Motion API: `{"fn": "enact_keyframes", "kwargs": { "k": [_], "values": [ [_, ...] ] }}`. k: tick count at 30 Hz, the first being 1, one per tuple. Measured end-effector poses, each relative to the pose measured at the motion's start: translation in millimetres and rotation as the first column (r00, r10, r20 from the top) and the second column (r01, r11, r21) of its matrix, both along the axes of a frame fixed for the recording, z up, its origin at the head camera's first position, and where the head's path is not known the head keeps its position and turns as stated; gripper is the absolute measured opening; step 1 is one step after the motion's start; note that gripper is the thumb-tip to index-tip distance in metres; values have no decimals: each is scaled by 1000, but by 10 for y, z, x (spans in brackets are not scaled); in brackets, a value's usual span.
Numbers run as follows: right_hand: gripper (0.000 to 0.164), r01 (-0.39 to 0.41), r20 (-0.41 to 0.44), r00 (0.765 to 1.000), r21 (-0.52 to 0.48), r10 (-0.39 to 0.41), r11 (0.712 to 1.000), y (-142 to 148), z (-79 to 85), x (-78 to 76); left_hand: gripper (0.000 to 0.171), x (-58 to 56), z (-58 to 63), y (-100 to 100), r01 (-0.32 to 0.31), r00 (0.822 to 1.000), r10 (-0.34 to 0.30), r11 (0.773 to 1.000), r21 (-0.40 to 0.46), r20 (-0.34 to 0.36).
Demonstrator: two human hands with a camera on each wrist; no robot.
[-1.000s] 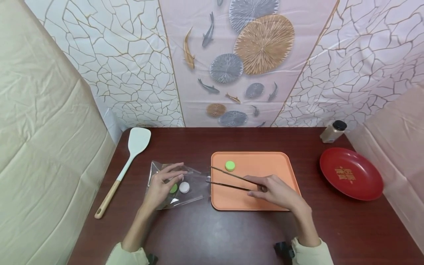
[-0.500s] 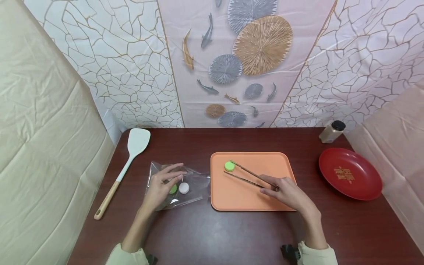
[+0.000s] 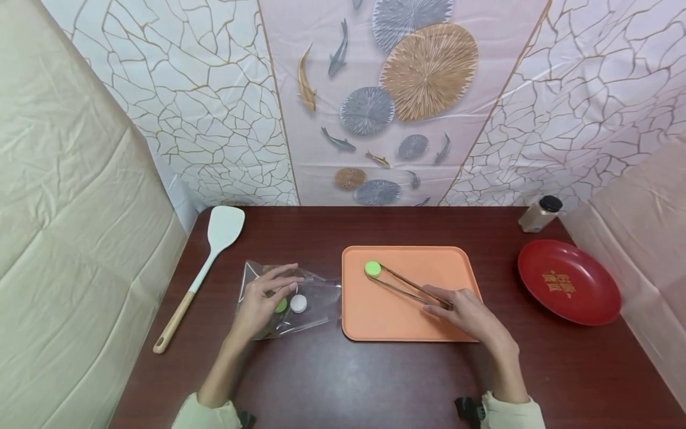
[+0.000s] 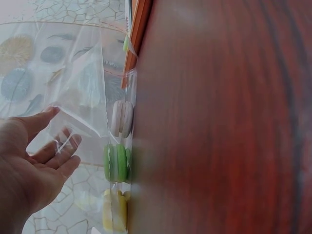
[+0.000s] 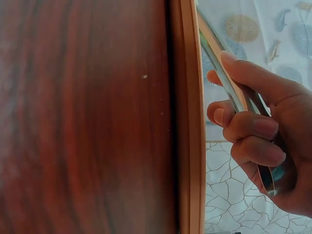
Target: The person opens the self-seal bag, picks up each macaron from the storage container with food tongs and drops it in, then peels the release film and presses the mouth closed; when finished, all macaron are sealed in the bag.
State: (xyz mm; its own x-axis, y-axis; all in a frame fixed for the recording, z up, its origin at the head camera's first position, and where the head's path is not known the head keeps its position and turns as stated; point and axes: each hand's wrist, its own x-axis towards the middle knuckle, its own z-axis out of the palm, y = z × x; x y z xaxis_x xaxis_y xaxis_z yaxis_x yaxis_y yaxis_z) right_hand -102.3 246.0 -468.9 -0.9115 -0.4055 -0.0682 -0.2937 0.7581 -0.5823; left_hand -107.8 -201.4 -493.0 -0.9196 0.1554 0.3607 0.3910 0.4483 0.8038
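In the head view, my right hand (image 3: 474, 313) grips metal tongs (image 3: 407, 280). Their tips stand on either side of a bright green macaron (image 3: 373, 269) lying on the orange tray (image 3: 412, 329). Thumb and fingers wrap the tongs near their bend in the right wrist view. My left hand (image 3: 259, 304) holds up the upper film of a clear plastic bag (image 3: 321, 295), whose mouth faces the tray. Inside the bag, the left wrist view shows a white macaron (image 4: 122, 118), a green macaron (image 4: 116, 163) and a yellow macaron (image 4: 115, 209); the hand partly covers them in the head view.
A white spatula (image 3: 222, 229) with a wooden handle lies left of the bag. On the right are a red oval plate (image 3: 584, 286) and, behind it, a small black-capped jar (image 3: 538, 214). Fabric walls border the dark wooden table (image 3: 343, 381) at the back and sides.
My right hand has moved right from near the bag's mouth, bringing the tongs to the bright green macaron. The tips have closed in around it. My left hand and the bag have stayed put.
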Motion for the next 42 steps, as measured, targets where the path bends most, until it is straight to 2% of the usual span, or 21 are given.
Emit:
{"fn": "enact_keyframes", "kwargs": {
  "k": [6,10,14,18,21,27,31,34,36,37,42],
  "values": [
    [44,-24,-16,1000,-15,24,1000,11,32,13,20,-3,9,7,3,1000,-4,1000,13,11],
    [45,-60,37,997,-68,62,996,-67,72,14,21,-6,8,12,10,1000,-11,1000,22,21],
    [47,-150,95,982,-133,163,980,-211,96,10,20,-11,11,15,13,999,-13,1000,16,30],
    [43,-273,69,956,-145,285,951,-421,92,-28,20,-13,13,13,5,999,-5,1000,6,39],
    [39,-334,27,940,-134,340,933,-617,69,-63,20,-13,8,10,-1,999,1,1000,4,40],
    [42,-351,-62,936,-90,346,932,-984,25,-102,19,-6,9,18,-4,999,4,1000,17,34],
    [37,-359,-130,929,-83,347,930,-1138,-28,-141,19,-3,3,23,-2,999,1,1000,26,40],
    [38,-364,-199,920,-109,338,925,-1168,-174,-208,19,-2,-3,25,-1,999,-1,999,35,50],
    [39,-357,-216,920,-121,327,926,-1182,-207,-236,19,-3,0,25,-2,998,-1,999,41,57],
    [40,-359,-236,916,-115,325,926,-1179,-286,-273,19,-4,1,24,-3,998,0,999,39,61],
    [34,-357,-209,920,-106,331,928,-1239,-252,-296,19,-14,1,16,-4,996,2,1000,29,89]
  ]
}}
